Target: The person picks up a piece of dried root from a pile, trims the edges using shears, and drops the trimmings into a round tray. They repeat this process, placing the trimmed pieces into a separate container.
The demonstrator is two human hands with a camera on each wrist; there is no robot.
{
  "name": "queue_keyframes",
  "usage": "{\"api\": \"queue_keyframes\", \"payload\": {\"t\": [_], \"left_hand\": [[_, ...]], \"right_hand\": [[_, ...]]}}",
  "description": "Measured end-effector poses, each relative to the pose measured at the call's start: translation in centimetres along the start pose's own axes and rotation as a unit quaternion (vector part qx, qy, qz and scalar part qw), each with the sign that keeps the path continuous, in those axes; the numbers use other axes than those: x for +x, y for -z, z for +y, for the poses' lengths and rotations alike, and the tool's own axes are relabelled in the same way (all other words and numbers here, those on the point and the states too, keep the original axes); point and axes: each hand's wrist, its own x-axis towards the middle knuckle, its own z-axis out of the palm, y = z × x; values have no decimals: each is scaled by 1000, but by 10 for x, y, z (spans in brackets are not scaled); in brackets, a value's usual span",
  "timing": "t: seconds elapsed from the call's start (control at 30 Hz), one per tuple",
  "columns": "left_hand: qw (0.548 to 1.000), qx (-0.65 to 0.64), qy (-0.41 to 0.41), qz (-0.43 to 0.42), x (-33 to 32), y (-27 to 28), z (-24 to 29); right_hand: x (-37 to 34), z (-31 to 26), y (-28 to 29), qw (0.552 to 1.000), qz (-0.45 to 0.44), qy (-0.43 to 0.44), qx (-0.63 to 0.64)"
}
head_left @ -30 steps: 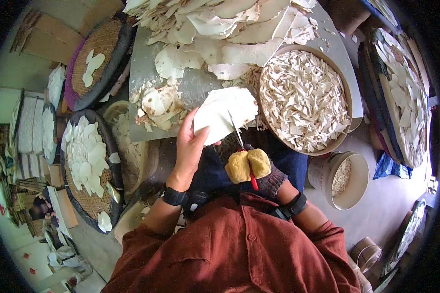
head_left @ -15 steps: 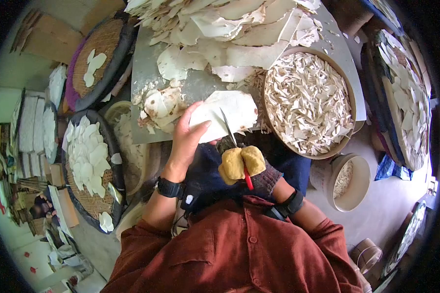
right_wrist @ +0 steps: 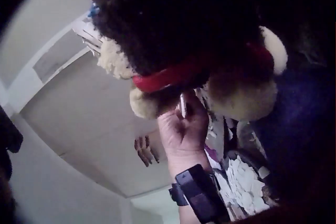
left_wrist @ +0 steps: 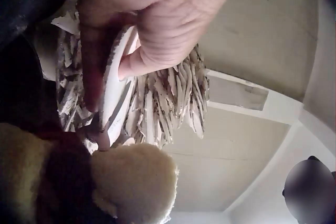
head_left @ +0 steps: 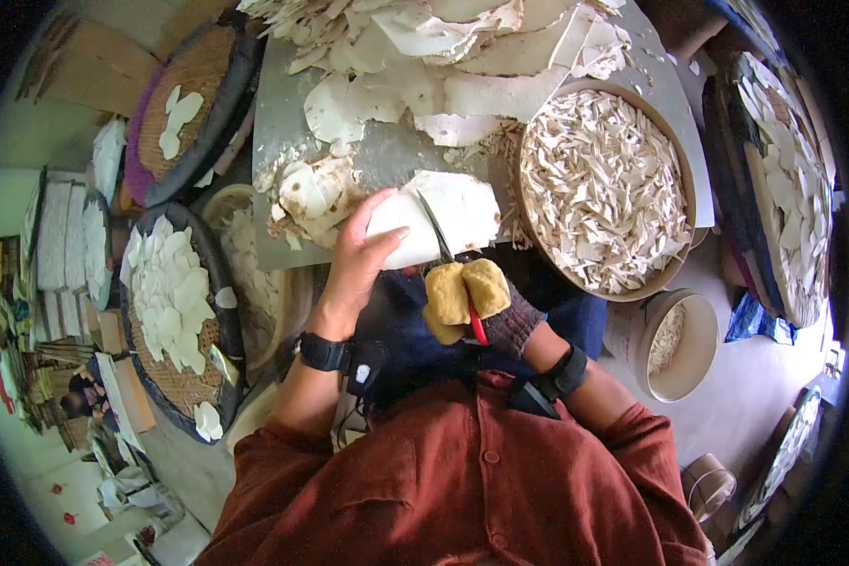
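My left hand point(head_left: 357, 259) pinches a flat white sheet point(head_left: 457, 203) by its left end, thumb on top; the left wrist view shows the sheet point(left_wrist: 111, 85) edge-on between thumb and fingers. Scissors with red handles point(head_left: 478, 325) and yellow foam padding point(head_left: 486, 288) are gripped by my gloved right hand point(head_left: 507, 321), whose fingers are mostly hidden by the foam. The dark blade point(head_left: 434, 224) lies over the sheet's face, pointing up and left. In the right wrist view the dark glove point(right_wrist: 173, 29) surrounds the red handle point(right_wrist: 163, 77).
Large white pieces point(head_left: 500, 94) are piled on the grey table point(head_left: 278, 113). At the right stands a round tray of slivers point(head_left: 604, 189), with a bucket point(head_left: 698, 349) below it. Woven trays holding white pieces point(head_left: 170, 297) stand at the left; another leans far right point(head_left: 788, 189).
The sheet and left hand have shifted slightly, and the sheet's face has tilted. The blade has moved left across the sheet from its right-of-centre position. Both hands keep their hold.
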Motion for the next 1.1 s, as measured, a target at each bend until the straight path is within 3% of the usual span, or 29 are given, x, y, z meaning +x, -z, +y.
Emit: {"api": "queue_keyframes", "payload": {"t": [0.03,0.13,0.17,0.23,0.3,0.4,0.43,0.47,0.5,0.53,0.6,0.63,0.73,0.8,0.87,0.93,0.97,1.0,1.1], "left_hand": [[1000,3,8,3,0,-1,1],[1000,7,19,-6,2,0,-4],[1000,-1,25,-9,1,0,-5],[999,-15,35,-15,0,0,-4],[996,-63,53,-32,-8,-4,7],[995,-70,51,-47,-8,-4,9],[996,-61,49,-50,-9,-2,8],[996,-21,52,-63,-11,-1,9],[995,18,55,-77,-12,-1,12],[992,58,58,-92,-11,-2,13],[988,111,-27,-102,-6,-1,1],[982,137,-70,-108,-3,0,-3],[994,-15,-83,63,-13,-19,-13],[985,-50,-110,120,-15,-32,-24],[976,-90,-121,159,-17,-49,-22],[980,-83,-114,139,-14,-52,-22],[984,-78,-99,125,-11,-50,-21],[988,-72,-84,110,-10,-48,-21],[992,-68,-56,87,-5,-46,-18]], "right_hand": [[0,-3,2,999,0,3,-49],[-1,5,4,964,12,-74,255],[-3,3,5,969,15,-79,235],[-1,7,9,996,10,-38,83],[0,22,15,992,42,33,-112],[8,80,28,984,154,82,48],[4,51,19,946,98,13,310],[0,35,14,834,36,-56,547],[-1,40,16,941,17,2,338],[-2,44,17,991,26,62,112],[-6,41,18,912,-3,9,409],[-9,34,17,851,-11,-22,525],[-11,31,27,965,-55,39,252],[-13,36,18,992,1,46,114],[-19,34,19,993,20,76,-85],[-26,14,20,934,-2,126,-335],[-29,22,18,980,17,64,-187],[-32,27,15,998,53,13,-29],[-40,32,22,998,51,-27,33]]}}
